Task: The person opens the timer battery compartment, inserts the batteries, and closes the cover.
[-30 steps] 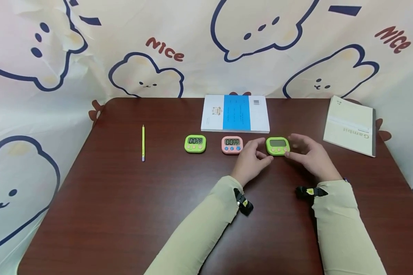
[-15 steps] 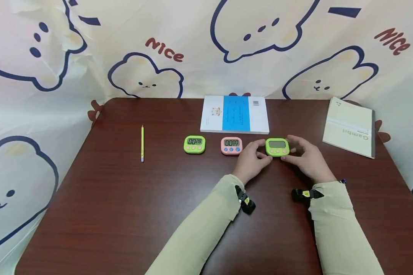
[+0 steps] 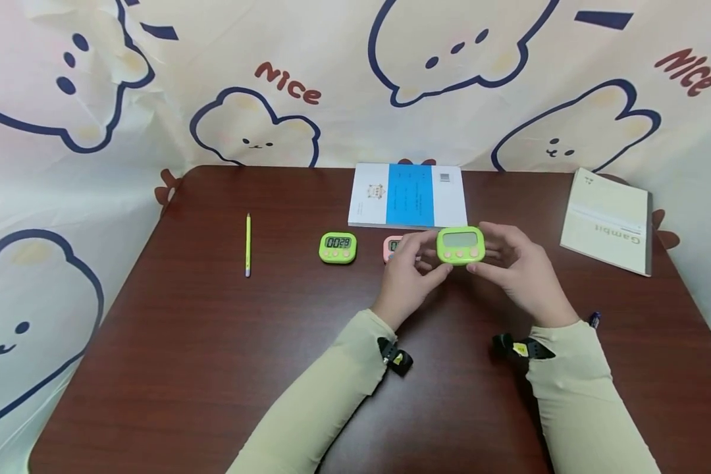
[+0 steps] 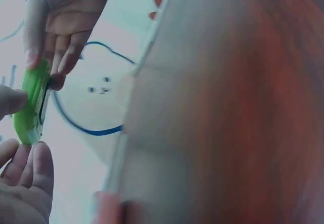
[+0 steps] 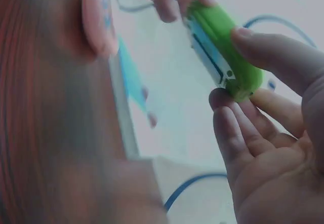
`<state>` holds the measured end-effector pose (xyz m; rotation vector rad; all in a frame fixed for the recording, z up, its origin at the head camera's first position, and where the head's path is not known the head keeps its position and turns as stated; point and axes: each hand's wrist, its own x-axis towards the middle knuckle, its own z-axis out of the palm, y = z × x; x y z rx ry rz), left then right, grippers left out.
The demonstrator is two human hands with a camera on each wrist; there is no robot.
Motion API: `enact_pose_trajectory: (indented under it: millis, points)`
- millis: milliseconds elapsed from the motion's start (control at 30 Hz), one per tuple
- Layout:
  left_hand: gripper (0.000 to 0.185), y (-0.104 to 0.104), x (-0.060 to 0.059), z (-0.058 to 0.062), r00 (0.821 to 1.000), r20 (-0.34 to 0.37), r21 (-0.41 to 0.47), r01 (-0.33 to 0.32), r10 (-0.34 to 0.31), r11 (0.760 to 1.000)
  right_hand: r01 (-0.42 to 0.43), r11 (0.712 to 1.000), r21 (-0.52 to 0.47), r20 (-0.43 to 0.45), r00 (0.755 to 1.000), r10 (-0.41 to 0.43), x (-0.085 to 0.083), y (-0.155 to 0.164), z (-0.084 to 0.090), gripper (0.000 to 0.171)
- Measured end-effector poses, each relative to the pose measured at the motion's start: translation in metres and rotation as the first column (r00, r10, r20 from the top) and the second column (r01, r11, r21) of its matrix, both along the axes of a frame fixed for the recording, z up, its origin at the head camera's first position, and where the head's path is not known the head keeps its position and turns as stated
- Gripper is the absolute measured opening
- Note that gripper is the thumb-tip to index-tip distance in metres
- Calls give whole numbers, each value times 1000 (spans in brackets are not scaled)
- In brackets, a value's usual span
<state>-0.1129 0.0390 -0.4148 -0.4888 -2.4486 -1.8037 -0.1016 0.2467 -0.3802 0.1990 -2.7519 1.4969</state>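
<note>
A green digital timer (image 3: pixel 461 245) with a blank screen and pink buttons is held up off the table between both hands. My left hand (image 3: pixel 405 280) pinches its left side, and my right hand (image 3: pixel 521 273) grips the right side between thumb and fingers. From the right wrist, the green timer (image 5: pixel 228 54) shows edge-on, its back and a metal clip turned to the camera. Behind my left hand a pink timer (image 3: pixel 389 246) is partly hidden. Farther left lies a second green timer (image 3: pixel 338 242), reading 00:29.
A white and blue book (image 3: pixel 411 197) lies at the back middle of the brown table (image 3: pixel 154 368). A pale notebook (image 3: pixel 607 220) lies at the right, and a yellow pencil (image 3: pixel 248 245) at the left. A patterned cloth (image 3: pixel 343 39) hangs behind.
Both hands have closed on the right-hand green timer and raised it from the table, shifting slightly left and toward the camera. The other green timer's reading went from 00:28 to 00:29.
</note>
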Motion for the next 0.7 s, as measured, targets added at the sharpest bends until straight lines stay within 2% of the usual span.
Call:
enact_pose_trajectory:
  millis: [167, 333, 500, 700]
  points:
    - [56, -25, 9, 30, 996, -88, -17, 19, -21, 1000, -8, 997, -75, -106, 994, 0, 12, -19, 18, 65]
    - [59, -47, 20, 56, 980, -188, -4, 74, -73, 997, -49, 981, -188, -200, 980, 10, 28, -37, 34, 66]
    - [61, -63, 30, 69, 967, -233, 13, 107, -101, 994, -89, 972, -216, -242, 970, 35, 42, -49, 49, 69]
    - [71, -76, 38, 76, 957, -254, 11, 147, -139, 989, -139, 950, -280, -255, 965, 66, 53, -57, 55, 71]
